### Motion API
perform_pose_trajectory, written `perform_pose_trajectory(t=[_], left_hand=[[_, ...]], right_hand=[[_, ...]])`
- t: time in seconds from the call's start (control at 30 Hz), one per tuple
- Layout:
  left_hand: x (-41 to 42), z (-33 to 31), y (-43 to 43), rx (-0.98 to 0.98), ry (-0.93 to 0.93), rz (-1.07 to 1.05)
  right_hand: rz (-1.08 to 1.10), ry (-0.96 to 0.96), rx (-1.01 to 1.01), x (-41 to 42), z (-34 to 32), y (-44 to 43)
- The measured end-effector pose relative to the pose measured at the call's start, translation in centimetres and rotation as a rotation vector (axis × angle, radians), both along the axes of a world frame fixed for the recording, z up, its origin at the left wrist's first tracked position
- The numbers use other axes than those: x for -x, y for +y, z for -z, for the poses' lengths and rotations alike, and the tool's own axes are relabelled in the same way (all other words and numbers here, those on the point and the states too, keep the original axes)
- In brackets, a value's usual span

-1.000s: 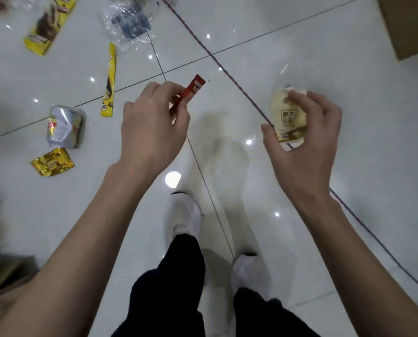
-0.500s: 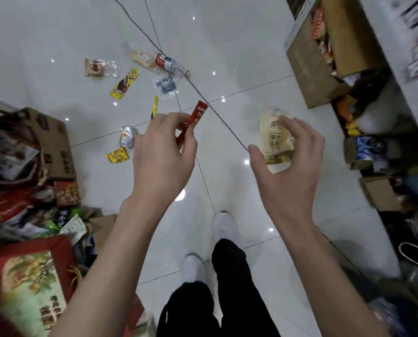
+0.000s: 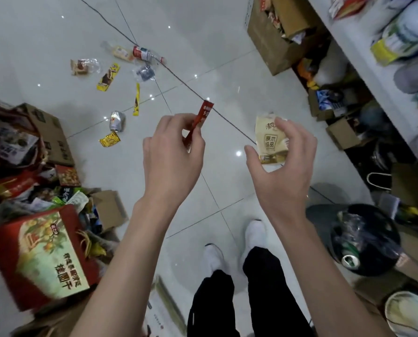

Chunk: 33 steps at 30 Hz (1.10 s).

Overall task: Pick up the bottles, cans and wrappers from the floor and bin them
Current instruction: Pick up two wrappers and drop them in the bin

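Near: white shoes (image 3: 255, 232) and dark trouser legs are standing on the tiled floor (image 3: 227, 69). The legs are running out of the bottom edge.

Near right: a black-lined bin (image 3: 373, 269) is waiting beside the feet. It is holding a green can (image 3: 350, 260) and crumpled clear plastic. Its right side is blurring into the clutter.

Middle, left: the left hand (image 3: 174, 154) is pinching a red sachet wrapper (image 3: 202, 117), the grip clamped on the lower end between thumb and fingertips. That light pinch is probably enough for so flimsy a strip. The upper end is sticking out and the lower end is hiding behind the fingers.

Middle, right: the right hand (image 3: 284, 173) is cradling a cream tissue-pack wrapper (image 3: 270, 139), the grip curling round its edges. Its lower corner is hiding behind the palm. Both items are riding above the floor, likely on their way to the bin.

Far left, on the floor, awaiting collection:
- a crushed silver can (image 3: 117, 121)
- a gold wrapper (image 3: 109, 139)
- a yellow stick wrapper (image 3: 136, 99)
- a yellow-and-brown wrapper (image 3: 108, 77)
- a clear wrapper (image 3: 84, 66)
- two bottles (image 3: 146, 53) lying side by side, their labels too small for reading

A dark cord (image 3: 183, 81) is crossing the tiles among them.
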<state>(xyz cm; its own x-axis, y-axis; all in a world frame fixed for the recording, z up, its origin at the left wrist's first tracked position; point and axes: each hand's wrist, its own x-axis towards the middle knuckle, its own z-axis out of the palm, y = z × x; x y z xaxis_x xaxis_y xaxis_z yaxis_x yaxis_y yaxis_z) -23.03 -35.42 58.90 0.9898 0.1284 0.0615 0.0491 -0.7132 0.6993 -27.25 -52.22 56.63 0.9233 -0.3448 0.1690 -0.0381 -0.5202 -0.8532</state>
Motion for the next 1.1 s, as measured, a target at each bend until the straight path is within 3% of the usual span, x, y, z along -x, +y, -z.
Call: perform_pose_trajectory(t=[0.3,0.7,1.1], left_hand=[[7.5,2.9,-13.4,0.012,0.085,0.166],[19.5,15.2,-38.3,0.054,0.259,0.444],[21.0,29.1,-48.9,-0.036,0.389,0.517]], right_hand=[[0.245,0.110,-0.033,11.4,1.6,-12.5],[0.599,0.327,-0.031,29.0,9.2,-33.4],[0.635,0.393,-0.084,33.5,21.6,-40.4]])
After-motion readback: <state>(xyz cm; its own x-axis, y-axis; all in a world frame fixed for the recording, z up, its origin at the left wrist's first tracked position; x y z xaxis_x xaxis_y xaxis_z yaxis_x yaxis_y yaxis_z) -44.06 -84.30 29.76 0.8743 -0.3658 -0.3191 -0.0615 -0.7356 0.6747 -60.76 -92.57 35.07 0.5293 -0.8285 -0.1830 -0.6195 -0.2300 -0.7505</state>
